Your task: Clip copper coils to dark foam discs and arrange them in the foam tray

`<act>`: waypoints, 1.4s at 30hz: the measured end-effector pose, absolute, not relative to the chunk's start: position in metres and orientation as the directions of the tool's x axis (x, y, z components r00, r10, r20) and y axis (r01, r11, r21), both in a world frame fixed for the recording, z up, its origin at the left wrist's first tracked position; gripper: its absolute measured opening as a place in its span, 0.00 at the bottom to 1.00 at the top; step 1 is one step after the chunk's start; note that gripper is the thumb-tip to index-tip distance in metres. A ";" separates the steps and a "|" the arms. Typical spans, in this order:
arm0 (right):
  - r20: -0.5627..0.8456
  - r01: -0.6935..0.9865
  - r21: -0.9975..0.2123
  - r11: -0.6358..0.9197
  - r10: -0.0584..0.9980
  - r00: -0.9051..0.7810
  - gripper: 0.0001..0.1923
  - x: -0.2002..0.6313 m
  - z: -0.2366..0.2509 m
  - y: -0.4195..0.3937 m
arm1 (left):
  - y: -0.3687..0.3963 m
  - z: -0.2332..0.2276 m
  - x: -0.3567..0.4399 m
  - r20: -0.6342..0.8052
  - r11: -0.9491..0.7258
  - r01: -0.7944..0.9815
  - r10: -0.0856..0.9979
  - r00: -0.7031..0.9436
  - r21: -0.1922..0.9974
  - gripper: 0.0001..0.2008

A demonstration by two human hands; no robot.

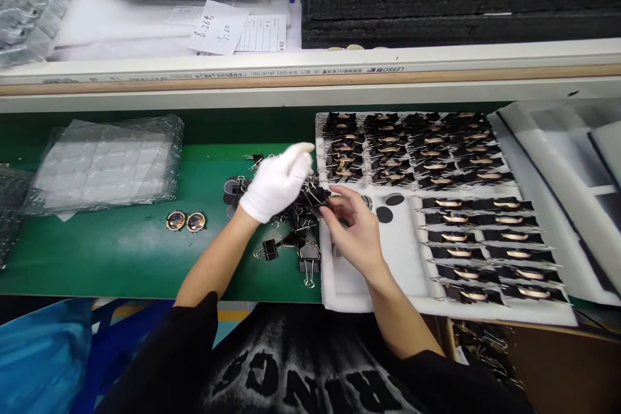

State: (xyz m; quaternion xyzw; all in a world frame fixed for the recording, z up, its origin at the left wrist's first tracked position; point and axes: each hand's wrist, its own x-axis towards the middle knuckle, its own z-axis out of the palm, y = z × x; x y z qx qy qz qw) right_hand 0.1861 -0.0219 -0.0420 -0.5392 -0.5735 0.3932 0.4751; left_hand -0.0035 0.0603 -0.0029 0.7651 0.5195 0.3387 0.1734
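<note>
My left hand (277, 186), in a white glove, is over a heap of black binder clips (291, 220) on the green bench. Its fingers are curled together, and what they may hold is hidden. My bare right hand (356, 229) pinches a black binder clip (317, 197) between thumb and fingers, beside the heap. A dark round piece seems to be with that clip, partly covered. Round grey discs (309, 251) lie among the clips. Two black discs (385, 215) rest on the white foam tray (407, 265) to the right of my right hand.
Rows of clipped gold-rimmed pieces (458, 236) fill much of the foam tray. Two joined round gold-rimmed parts (186, 221) lie left on the green bench (145, 259). Clear plastic trays (111, 165) are stacked farther left. A shelf edge (291, 74) runs across behind, carrying black foam (436, 0).
</note>
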 end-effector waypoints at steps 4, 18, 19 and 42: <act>-0.083 -0.156 -0.985 -0.075 0.995 0.047 0.24 0.193 -0.038 -0.013 | 0.087 0.002 -0.052 0.224 -0.068 0.889 0.974 -0.039 0.453 0.28; -0.241 -0.409 -0.862 -0.301 0.951 -0.192 0.21 0.198 -0.028 -0.009 | 0.120 -0.024 -0.108 -0.282 -0.125 0.964 0.940 0.191 0.235 0.20; -0.246 -0.412 -0.857 -0.308 0.949 -0.198 0.22 0.198 -0.028 -0.009 | 0.119 -0.023 -0.109 -0.254 -0.119 0.964 0.950 0.180 0.239 0.19; 0.002 -0.346 -0.938 -0.004 1.000 -0.016 0.15 0.185 -0.037 -0.015 | 0.036 0.024 -0.003 0.061 -0.326 0.551 0.894 0.444 0.768 0.18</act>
